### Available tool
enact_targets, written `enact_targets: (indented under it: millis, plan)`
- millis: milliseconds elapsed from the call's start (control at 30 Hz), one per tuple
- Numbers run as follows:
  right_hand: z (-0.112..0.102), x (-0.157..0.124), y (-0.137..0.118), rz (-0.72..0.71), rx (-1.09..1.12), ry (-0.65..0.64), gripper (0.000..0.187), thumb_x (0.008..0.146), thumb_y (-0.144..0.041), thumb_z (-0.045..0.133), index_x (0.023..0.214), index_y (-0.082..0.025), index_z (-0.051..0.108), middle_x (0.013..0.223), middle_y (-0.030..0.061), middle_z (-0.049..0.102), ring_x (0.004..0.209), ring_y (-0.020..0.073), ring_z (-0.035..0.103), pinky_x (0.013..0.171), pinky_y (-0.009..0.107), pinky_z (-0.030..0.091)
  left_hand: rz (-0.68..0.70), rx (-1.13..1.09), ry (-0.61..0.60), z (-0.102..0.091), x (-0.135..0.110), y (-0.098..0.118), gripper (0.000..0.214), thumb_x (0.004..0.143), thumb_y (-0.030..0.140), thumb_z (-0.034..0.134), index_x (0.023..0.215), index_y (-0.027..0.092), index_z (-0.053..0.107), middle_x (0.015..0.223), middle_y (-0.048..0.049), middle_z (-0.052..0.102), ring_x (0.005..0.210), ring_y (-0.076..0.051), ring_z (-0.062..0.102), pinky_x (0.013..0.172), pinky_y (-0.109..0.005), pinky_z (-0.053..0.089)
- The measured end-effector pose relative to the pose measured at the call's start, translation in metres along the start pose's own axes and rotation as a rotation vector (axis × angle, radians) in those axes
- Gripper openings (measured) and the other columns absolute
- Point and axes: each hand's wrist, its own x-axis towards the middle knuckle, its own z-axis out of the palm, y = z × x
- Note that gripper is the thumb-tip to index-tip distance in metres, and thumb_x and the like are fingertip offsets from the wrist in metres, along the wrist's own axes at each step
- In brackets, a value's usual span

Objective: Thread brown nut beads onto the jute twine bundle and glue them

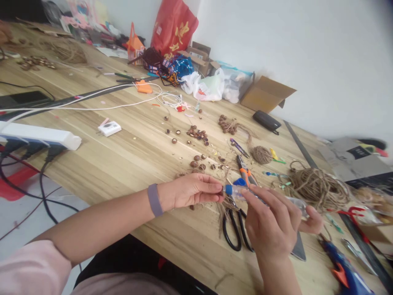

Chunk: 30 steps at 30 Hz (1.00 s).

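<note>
My left hand (192, 190) pinches a small brown nutshell (221, 191) between thumb and fingertips; most of it is hidden. My right hand (272, 215) is wrapped round a clear tube with a blue end (229, 189). That blue end points at the nutshell, and I cannot tell if they touch. Under and between my hands lie scissors with black handles (232, 231) and loose strands of twine. Just beyond are pliers with orange and grey handles (243, 167) and a blue cap-like piece (240, 182). Several nutshells (196, 159) are scattered past my left hand.
A coil of twine (319, 186) and a blue glue gun (342, 262) are on the right. Farther back lie a twine ball (260, 155), a cutter knife (239, 147) and a black case (266, 121). A white power strip (39, 135) with cables lies on the left.
</note>
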Motion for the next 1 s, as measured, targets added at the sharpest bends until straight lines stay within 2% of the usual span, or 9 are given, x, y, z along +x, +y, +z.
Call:
enact_targets:
  millis: [100,333,700,1000]
  plan:
    - [0.0002,-0.0011,0.0021,-0.01,-0.001,0.005,0.024,0.084,-0.004,0.055,0.091,-0.023,0.067,0.092,0.001,0.072,0.093,0.0175,0.063,0.097,0.041,0.037,0.002,0.011,-0.009,0.0001,0.0002,-0.0002,0.006,0.075,0.012,0.072,0.076,0.008,0.067,0.07,-0.0033,0.068,0.065,-0.007,0.067,0.065,-0.012,0.052]
    - [0.0017,-0.0039,0.0056,-0.021,0.025,-0.006,0.025,0.083,-0.003,0.054,0.093,-0.022,0.067,0.095,0.0026,0.071,0.097,0.0177,0.062,0.091,0.037,0.045,0.008,0.025,-0.023,0.0006,0.0,-0.0002,0.006,0.075,0.012,0.072,0.074,0.009,0.067,0.07,-0.0026,0.069,0.065,-0.007,0.067,0.067,-0.012,0.053]
    - [0.0019,-0.0066,0.0077,-0.025,-0.007,-0.033,0.028,0.083,-0.003,0.053,0.097,-0.023,0.067,0.096,0.0028,0.071,0.096,0.019,0.062,0.091,0.039,0.044,0.014,-0.016,-0.019,0.0018,-0.0016,0.0003,0.012,0.068,0.008,0.077,0.074,0.009,0.067,0.067,-0.0026,0.07,0.062,-0.01,0.069,0.065,-0.015,0.055]
    - [0.0021,-0.0082,0.0076,-0.008,-0.028,-0.026,0.028,0.085,-0.005,0.052,0.097,-0.025,0.067,0.098,0.001,0.071,0.097,0.018,0.063,0.093,0.038,0.041,0.003,-0.031,-0.001,0.0003,0.0007,0.0005,0.009,0.072,0.003,0.07,0.079,0.009,0.069,0.07,-0.0037,0.072,0.063,-0.011,0.07,0.064,-0.015,0.056]
